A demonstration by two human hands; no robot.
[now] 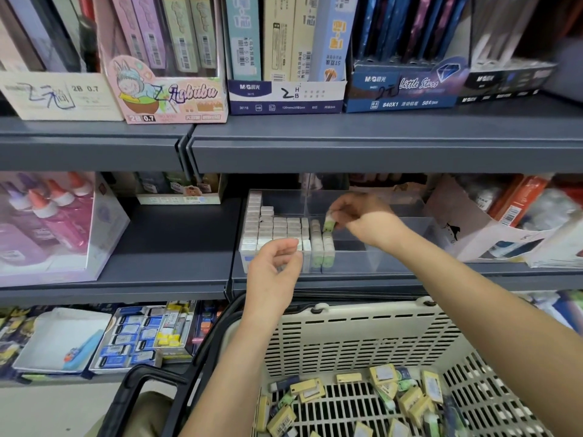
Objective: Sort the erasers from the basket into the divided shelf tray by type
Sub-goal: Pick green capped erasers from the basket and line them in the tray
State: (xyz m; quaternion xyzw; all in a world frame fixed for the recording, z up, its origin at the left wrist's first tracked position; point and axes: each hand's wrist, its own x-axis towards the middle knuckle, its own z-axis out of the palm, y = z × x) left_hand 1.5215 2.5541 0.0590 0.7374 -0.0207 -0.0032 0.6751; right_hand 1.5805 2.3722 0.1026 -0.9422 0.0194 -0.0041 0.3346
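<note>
Eraser stands near-vertical, pinched by right hand.

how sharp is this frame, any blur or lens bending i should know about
Head view: the wide-angle lens bows the shelf edge and stretches the corners; the right hand and the green eraser it pinches are motion-smeared; packets at the far right are blurred too; the basket rim looks fairly sharp; lighting is even, no harsh glare.

The divided tray is clear glossy plastic; the basket is matt beige plastic; the shelf looks smooth grey painted metal.
</note>
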